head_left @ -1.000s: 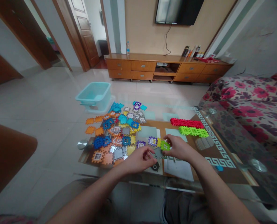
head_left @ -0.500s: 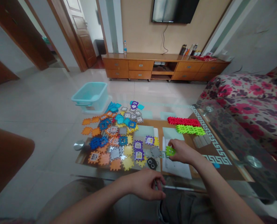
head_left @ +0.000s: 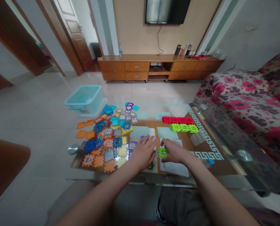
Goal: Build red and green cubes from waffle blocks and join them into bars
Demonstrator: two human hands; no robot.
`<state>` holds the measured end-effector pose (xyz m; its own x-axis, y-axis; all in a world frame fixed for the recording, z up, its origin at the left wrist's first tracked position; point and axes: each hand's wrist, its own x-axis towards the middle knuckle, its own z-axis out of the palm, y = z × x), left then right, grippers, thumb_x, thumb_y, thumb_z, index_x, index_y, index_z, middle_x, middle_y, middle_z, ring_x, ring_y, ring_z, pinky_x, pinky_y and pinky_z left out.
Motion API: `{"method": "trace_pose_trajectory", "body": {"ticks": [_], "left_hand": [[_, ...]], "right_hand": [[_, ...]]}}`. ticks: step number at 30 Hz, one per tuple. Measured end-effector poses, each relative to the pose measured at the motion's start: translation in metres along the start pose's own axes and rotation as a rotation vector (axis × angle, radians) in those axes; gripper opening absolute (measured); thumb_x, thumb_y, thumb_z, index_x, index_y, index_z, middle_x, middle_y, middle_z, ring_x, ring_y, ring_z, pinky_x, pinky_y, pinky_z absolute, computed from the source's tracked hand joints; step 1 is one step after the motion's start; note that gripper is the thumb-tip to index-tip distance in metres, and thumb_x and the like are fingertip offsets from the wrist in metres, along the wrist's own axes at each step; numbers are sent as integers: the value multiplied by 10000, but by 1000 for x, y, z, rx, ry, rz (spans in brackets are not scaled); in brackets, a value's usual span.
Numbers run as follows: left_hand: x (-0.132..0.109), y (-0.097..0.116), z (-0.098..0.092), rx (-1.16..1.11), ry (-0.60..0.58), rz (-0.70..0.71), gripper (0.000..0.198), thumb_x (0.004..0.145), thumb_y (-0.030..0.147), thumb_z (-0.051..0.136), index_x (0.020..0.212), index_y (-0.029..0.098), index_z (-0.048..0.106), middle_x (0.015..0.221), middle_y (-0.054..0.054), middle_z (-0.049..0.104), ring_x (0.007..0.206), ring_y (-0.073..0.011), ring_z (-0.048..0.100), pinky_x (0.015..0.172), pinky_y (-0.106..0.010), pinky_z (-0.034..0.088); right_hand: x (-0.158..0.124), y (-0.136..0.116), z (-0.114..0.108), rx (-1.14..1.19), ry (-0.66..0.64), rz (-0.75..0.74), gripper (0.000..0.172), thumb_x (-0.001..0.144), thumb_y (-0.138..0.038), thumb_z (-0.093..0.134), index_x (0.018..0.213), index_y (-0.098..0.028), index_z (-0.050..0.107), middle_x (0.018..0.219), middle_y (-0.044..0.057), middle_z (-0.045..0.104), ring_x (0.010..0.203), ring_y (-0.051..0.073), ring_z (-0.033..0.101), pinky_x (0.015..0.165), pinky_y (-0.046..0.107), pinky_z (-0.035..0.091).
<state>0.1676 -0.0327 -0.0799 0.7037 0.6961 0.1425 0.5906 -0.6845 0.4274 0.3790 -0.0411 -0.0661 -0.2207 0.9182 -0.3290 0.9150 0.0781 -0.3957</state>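
Note:
My right hand [head_left: 174,151] pinches a lime-green toothed building tile [head_left: 162,153] above a white paper sheet [head_left: 175,169]. Just left of it, my left hand [head_left: 143,152] reaches over the table with its fingers stretched out. Under and around that hand lie a purple window tile [head_left: 132,146] and other pieces, partly covered by it. A black piece with round eyes [head_left: 151,165] shows below the left wrist. I cannot tell whether the left fingers touch any tile.
Orange tiles [head_left: 98,161], blue tiles [head_left: 90,146] and grey tiles [head_left: 110,155] spread over the left of the glass table. A red row [head_left: 178,120] and a lime-green row [head_left: 184,128] of tiles lie at the far right. A turquoise bin [head_left: 84,99] stands beyond the left corner.
My left hand has moved from the table's near edge forward over the tiles, its curled fingers now stretched. My right hand still holds the green tile. The camera view has shifted slightly.

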Motion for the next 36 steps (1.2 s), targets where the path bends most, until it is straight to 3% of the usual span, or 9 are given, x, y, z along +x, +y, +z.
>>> {"method": "trace_pose_trajectory", "body": {"ticks": [9, 13, 16, 20, 24, 28, 30, 33, 36], "left_hand": [[-5, -10, 4, 128, -62, -4, 474, 899, 155, 487, 1369, 212, 464, 1465, -129, 492, 1434, -283, 349, 1193, -500, 237], [4, -9, -1, 78, 6, -11, 409, 853, 115, 512, 1255, 186, 540, 1419, -138, 500, 1384, -295, 381, 1173, -487, 290], [26, -5, 3, -68, 87, -54, 331, 883, 154, 504, 1207, 184, 562, 1308, -137, 549, 1268, -278, 476, 1102, -458, 389], [72, 1, 26, -301, 144, -198, 303, 847, 158, 575, 1149, 189, 567, 1177, -106, 593, 1144, -240, 566, 1008, -402, 470], [116, 1, 53, -344, 148, -238, 330, 779, 153, 672, 1096, 187, 585, 1070, -80, 624, 1022, -231, 615, 930, -393, 504], [145, 0, 68, -363, 161, -255, 412, 723, 165, 741, 1109, 171, 593, 1068, -81, 635, 998, -233, 627, 916, -388, 507], [154, -1, 71, -363, 171, -254, 456, 700, 165, 764, 1125, 160, 598, 1085, -92, 642, 1017, -242, 626, 932, -390, 500], [167, -2, 73, -361, 175, -242, 505, 685, 196, 802, 1150, 161, 611, 1127, -108, 655, 1061, -255, 623, 959, -388, 487], [178, -4, 74, -351, 160, -242, 545, 669, 243, 838, 1166, 177, 626, 1187, -119, 660, 1124, -274, 608, 979, -388, 473]], "right_hand": [[-5, 3, -9, 125, -21, -31, 890, 560, -348, 903, 1322, -78, 530, 1159, 165, 620, 1054, 286, 608, 916, 374, 471], [-4, 22, -21, 369, 132, 140, 632, 665, -370, 832, 1212, -130, 623, 1003, 102, 679, 899, 238, 650, 835, 335, 479], [1, 44, -29, 506, 301, 410, 352, 775, -281, 715, 1087, -131, 652, 865, 78, 684, 818, 215, 656, 751, 306, 481], [3, 69, -31, 638, 326, 587, 119, 857, -205, 580, 924, -139, 653, 676, 25, 630, 614, 161, 635, 541, 245, 459], [3, 78, -27, 747, 322, 673, 152, 941, -238, 557, 964, -122, 652, 753, 31, 650, 626, 138, 637, 524, 231, 489], [5, 76, -26, 811, 271, 707, 327, 966, -355, 612, 1226, -157, 602, 1199, 90, 639, 992, 213, 659, 834, 406, 577], [7, 75, -26, 829, 255, 708, 365, 962, -358, 620, 1274, -174, 580, 1279, 96, 605, 1072, 234, 637, 894, 449, 561], [8, 75, -27, 839, 255, 699, 313, 963, -358, 615, 1199, -152, 613, 1170, 85, 649, 965, 206, 662, 814, 392, 577], [7, 76, -27, 841, 284, 680, 199, 932, -316, 620, 952, -122, 657, 856, 45, 672, 663, 132, 625, 548, 238, 494]]}}
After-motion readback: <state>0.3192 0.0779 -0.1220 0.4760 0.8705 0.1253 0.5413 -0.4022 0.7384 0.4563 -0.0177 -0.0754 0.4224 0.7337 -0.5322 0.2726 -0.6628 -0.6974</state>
